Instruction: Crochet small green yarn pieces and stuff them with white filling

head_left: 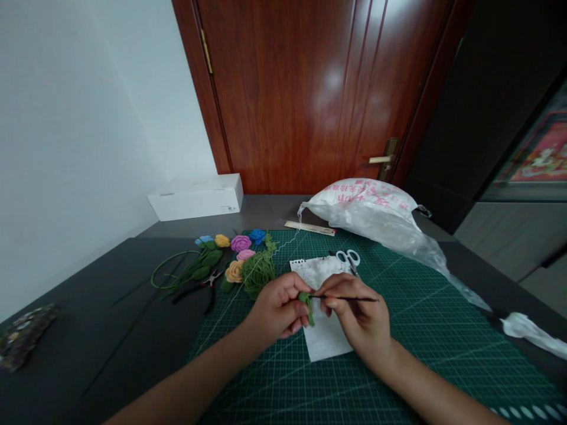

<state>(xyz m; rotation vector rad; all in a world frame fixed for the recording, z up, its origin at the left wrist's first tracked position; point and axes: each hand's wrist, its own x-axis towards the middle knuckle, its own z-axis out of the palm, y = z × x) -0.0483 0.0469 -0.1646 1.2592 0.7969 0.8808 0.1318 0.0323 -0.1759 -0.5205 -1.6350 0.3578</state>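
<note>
- We see the left hand (pixel 279 310) pinching a small green crocheted piece (pixel 306 307) between thumb and fingers, above a white paper sheet (pixel 321 333) on a green cutting mat (pixel 425 336).
- We see the right hand (pixel 357 316) pinching a thin dark crochet hook (pixel 349 298); its long axis lies almost level, tip pointing left into the piece.
- Far left of the 2 hands lie a green yarn ball (pixel 257 274) and crocheted flowers (pixel 240 243).
</note>
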